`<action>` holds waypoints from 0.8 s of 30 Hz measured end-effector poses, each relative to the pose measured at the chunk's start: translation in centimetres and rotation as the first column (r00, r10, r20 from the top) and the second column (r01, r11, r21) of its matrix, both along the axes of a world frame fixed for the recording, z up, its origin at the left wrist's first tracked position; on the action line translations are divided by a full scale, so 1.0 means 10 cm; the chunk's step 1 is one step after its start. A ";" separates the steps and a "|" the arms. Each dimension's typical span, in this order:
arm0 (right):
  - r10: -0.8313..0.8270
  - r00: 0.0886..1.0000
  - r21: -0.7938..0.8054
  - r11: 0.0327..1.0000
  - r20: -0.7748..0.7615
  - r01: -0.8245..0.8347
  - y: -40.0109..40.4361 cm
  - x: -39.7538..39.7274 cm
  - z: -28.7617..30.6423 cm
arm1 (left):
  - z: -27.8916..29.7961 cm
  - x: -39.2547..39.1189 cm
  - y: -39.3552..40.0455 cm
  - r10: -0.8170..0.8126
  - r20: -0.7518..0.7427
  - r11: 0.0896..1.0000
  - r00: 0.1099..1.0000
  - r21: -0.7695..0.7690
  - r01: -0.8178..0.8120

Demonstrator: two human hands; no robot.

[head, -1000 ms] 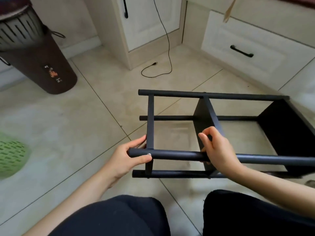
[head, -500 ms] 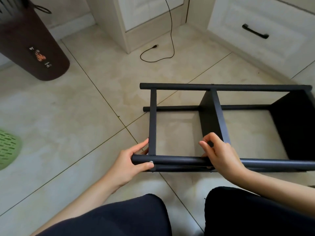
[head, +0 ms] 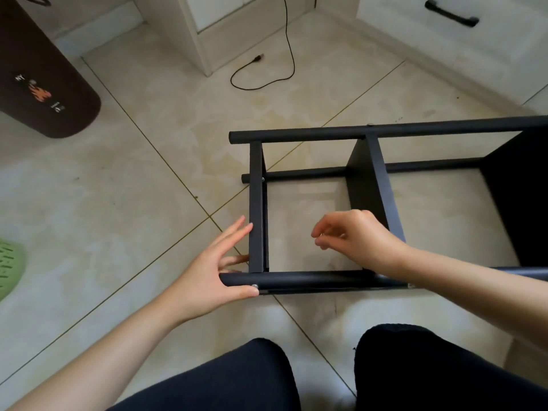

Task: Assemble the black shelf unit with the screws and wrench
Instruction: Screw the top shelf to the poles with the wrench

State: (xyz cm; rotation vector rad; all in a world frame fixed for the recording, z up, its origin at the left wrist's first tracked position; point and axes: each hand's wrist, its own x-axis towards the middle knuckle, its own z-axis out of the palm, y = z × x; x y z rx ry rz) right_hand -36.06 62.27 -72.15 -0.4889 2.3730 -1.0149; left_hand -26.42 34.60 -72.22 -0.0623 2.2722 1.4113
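Note:
The black shelf unit (head: 296, 279) lies on its side on the tiled floor in front of my knees, with its round tubes running left to right and flat panels between them. Small silver screw heads (head: 254, 285) show on the near tube and on the left crossbar. My left hand (head: 207, 271) holds the left end of the near tube, thumb along its front by a screw, fingers reaching up beside the left crossbar (head: 256, 209). Above the open frame my right hand (head: 355, 235) hovers with loosely curled fingers, touching nothing. No wrench is in view.
A dark brown bin (head: 44, 84) stands at the far left, with a green perforated basket (head: 9, 271) at the left edge. A black cable (head: 278, 75) trails over the floor by the white cabinet (head: 195, 31). A drawer with a black handle (head: 450, 14) is at the back right.
My right hand has let go of the near tube and lifted over the frame. The view has tilted down and the shelf sits lower and flatter on the floor. My left hand's fingers have straightened.

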 end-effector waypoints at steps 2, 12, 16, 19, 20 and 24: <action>0.057 0.998 -0.023 0.998 0.041 -0.056 -0.09 -0.04 -0.05 | 0.04 -0.06 -0.02 -0.158 -0.065 0.976 0.985 -0.164 0.146; 0.201 0.933 -0.162 0.974 0.299 -0.158 -0.57 -0.17 -0.29 | -0.05 -0.25 -0.13 -0.569 -0.223 0.732 0.792 -0.576 0.363; 0.215 0.860 -0.246 0.963 0.462 -0.109 -0.65 -0.15 -0.36 | -0.13 -0.22 -0.15 -0.589 -0.260 0.724 0.765 -0.592 0.355; 0.211 0.805 -0.247 0.966 0.555 -0.083 -0.68 -0.13 -0.45 | -0.18 -0.19 -0.16 -0.578 -0.280 0.739 0.767 -0.579 0.345; 0.201 0.789 -0.235 0.969 0.580 -0.074 -0.69 -0.12 -0.48 | -0.19 -0.19 -0.17 -0.570 -0.289 0.749 0.769 -0.567 0.343; 0.133 0.711 -0.197 0.980 0.690 0.008 -0.72 -0.08 -0.62 | -0.22 -0.19 -0.17 -0.567 -0.307 0.760 0.764 -0.553 0.341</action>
